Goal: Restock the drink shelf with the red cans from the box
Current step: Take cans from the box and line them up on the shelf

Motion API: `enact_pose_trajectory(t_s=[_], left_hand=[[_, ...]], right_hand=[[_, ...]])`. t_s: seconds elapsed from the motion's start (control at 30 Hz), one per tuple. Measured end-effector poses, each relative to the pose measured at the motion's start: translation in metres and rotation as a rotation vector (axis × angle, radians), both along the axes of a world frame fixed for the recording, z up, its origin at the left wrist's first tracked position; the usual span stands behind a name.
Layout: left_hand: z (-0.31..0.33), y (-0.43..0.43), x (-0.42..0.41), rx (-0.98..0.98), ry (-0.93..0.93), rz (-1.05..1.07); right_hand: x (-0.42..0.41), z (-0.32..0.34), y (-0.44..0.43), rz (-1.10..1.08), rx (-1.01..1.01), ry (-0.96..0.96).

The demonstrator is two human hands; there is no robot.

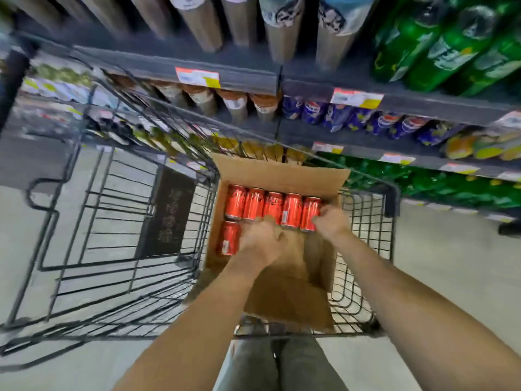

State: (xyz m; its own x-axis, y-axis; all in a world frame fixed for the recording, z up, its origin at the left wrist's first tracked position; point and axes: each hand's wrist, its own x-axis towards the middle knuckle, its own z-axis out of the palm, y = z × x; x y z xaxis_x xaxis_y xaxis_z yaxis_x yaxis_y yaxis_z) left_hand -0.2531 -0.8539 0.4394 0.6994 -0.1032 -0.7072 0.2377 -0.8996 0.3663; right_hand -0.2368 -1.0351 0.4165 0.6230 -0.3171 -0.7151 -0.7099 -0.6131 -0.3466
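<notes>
An open cardboard box (277, 171) sits in the right part of a black wire shopping cart (124, 266). Several red cans (273, 205) lie side by side along the box's far wall, and one more red can (229, 238) lies in the near left corner. My left hand (260, 239) reaches down into the middle of the box beside that can, fingers curled; what is under it is hidden. My right hand (332, 221) is at the right end of the far row, its fingers wrapped on the rightmost red can (309, 211).
Dark drink shelves (231, 73) rise just beyond the cart, with brown bottles above, blue cans (380, 122) in the middle right and green bottles (451, 46) at the right. The cart's left section holds a dark sign (166, 213). Pale floor lies on both sides.
</notes>
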Motion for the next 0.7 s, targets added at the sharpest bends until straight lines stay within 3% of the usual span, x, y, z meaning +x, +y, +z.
enact_pose_trajectory(t_s=[0.4,0.7], left_hand=[[-0.173,-0.060,0.064,-0.123,-0.002,0.102],[-0.204,-0.094,0.074,0.022,0.014,0.093]], right_hand=[[0.031,-0.160,-0.012,-0.211,-0.031,0.076],[0.034,-0.186,-0.018,-0.293,-0.061,0.060]])
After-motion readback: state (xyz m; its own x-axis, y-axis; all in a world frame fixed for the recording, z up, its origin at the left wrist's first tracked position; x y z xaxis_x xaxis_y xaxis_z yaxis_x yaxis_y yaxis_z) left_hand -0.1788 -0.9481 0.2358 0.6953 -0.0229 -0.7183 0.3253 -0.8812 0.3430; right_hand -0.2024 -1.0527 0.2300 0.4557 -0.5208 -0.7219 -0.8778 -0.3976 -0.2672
